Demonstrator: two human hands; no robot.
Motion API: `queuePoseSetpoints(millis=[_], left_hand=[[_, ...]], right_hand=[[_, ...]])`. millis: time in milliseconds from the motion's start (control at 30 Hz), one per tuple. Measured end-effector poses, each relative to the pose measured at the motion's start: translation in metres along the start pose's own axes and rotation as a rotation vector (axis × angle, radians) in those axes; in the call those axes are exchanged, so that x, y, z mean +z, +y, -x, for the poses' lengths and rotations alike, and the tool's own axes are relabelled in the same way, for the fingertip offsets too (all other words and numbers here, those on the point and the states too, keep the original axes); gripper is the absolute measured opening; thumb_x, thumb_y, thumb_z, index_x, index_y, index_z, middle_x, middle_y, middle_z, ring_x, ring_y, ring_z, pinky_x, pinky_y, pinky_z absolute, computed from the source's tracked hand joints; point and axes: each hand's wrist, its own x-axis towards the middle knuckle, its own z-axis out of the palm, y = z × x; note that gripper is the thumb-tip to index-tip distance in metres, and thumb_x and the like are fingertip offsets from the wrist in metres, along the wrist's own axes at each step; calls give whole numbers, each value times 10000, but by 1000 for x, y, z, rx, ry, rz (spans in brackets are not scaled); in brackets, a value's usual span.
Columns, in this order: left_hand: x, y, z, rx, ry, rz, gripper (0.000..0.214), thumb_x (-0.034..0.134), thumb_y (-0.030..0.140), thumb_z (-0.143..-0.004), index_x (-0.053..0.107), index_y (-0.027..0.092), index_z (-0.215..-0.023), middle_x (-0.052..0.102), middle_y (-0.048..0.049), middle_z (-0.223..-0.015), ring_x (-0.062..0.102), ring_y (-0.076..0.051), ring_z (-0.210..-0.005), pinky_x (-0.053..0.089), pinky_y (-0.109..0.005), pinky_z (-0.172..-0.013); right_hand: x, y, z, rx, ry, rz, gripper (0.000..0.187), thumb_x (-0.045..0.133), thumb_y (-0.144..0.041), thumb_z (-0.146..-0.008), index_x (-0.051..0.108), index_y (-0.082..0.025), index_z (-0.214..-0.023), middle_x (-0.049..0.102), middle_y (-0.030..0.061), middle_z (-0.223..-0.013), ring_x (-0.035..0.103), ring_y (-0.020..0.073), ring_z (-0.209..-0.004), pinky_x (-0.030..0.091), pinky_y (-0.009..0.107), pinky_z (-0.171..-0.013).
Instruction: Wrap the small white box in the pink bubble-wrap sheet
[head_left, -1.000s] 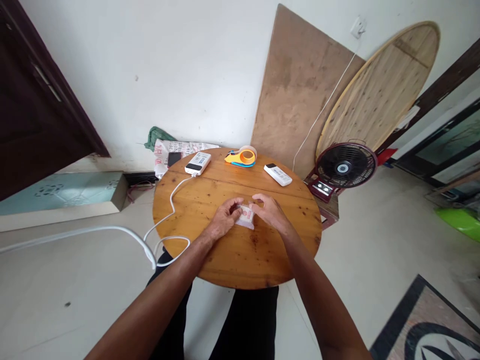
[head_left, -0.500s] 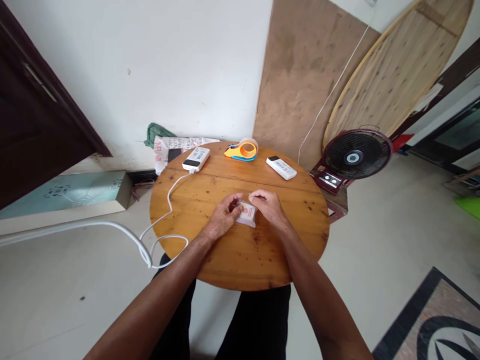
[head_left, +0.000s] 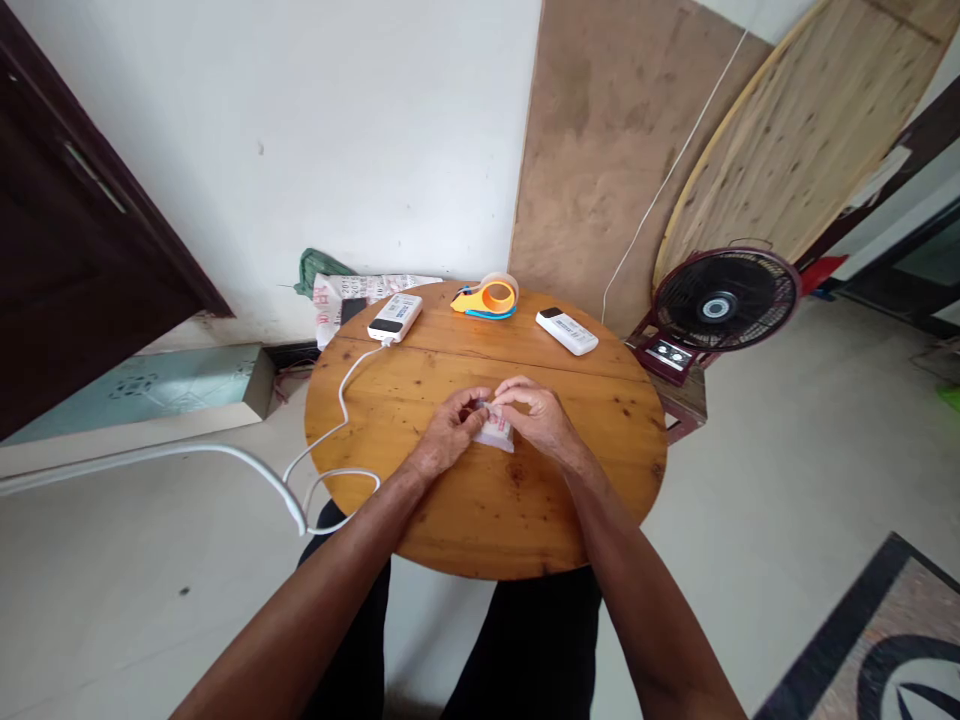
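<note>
Pinching a small packet (head_left: pixel 496 430) between left hand (head_left: pixel 448 442) and right hand (head_left: pixel 541 420), fingertips of both closed on its top edge, near the middle of the round wooden table (head_left: pixel 480 520). Lying at the far rim: 1 power bank (head_left: pixel 394 316) with a white cable (head_left: pixel 341 410), 1 tape dispenser (head_left: pixel 486 297), 1 remote (head_left: pixel 567 331).

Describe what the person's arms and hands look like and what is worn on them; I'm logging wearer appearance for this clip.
Both arms are bare from the bottom edge of the picture to the fingertips: no sleeves, gloves or watch show. The left hand and right hand carry no ring or wristband that can be made out at this size. Below the table edge, dark trousers show on the legs.
</note>
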Motion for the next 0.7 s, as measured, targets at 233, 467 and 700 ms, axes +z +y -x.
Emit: queuePoseSetpoints(millis=[233, 467, 700], left_hand=[[0, 1, 0, 33, 5, -52, 392, 618, 411, -790, 636, 161, -1092, 650, -57, -974, 579, -153, -810, 467, -268, -728], [-2, 0, 0, 56, 9, -117, 333, 588, 370, -810, 665, 160, -1057, 644, -53, -954, 577, -163, -838, 467, -271, -751], [-2, 3, 0, 53, 9, -125, 323, 586, 369, -808, 676, 167, -1043, 654, -53, -963, 585, -173, -870, 470, -287, -794]], right_hand=[[-1, 2, 3, -30, -39, 73, 150, 596, -202, -793, 708, -209, -693, 636, 28, -958, 607, 156, -888, 468, 301, -844], [-6, 1, 5, -94, -100, 203, 164, 585, -232, -832, 735, -227, -766, 634, 19, -928, 589, 155, -872, 450, 295, -826], [-10, 4, 5, -126, -137, 180, 189, 588, -306, -856, 757, -234, -815, 641, 33, -958, 604, 160, -883, 463, 314, -852]])
